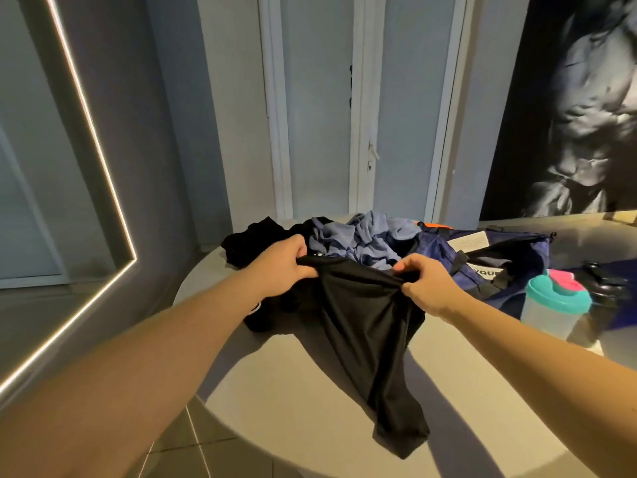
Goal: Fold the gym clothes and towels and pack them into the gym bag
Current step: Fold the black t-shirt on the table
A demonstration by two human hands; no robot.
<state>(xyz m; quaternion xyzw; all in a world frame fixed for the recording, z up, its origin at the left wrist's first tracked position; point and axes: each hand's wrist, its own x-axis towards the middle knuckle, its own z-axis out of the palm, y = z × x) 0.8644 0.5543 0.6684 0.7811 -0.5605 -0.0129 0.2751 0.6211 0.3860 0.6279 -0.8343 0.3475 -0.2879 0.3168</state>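
Left wall: lit LED strip (pixel 93 143) running diagonally. A round white table (pixel 310 426) carries everything else.

Back-left on the table is a heap of black clothes (pixel 251 241), unfolded. The left hand (pixel 279 267) is just in front of that heap, fingers curled, gripping 1 top corner of a black garment (pixel 362 322).

The garment's top edge is lifted and stretched between the 2 hands. The rest hangs down toward the near table edge, with the tail end lying on the tabletop (shirt or shorts, can't tell).

Behind the top edge, between the hands, is a crumpled blue-grey cloth (pixel 358 239). It touches the black heap on its left and the bag on its right.

The right hand (pixel 427 288) pinches the other top corner, thumb and fingers bunched on the fabric. So the garment sits between and below both hands, held by both.

Just right of that hand is a navy gym bag (pixel 482 257) lying on the table, white label and black straps up. Open or zipped: can't tell.

In front of the bag is a clear shaker bottle (pixel 551 305) with a teal lid and pink cap, upright. It is near the right hand, not touching it.

Far right wall: dark poster (pixel 568 115).
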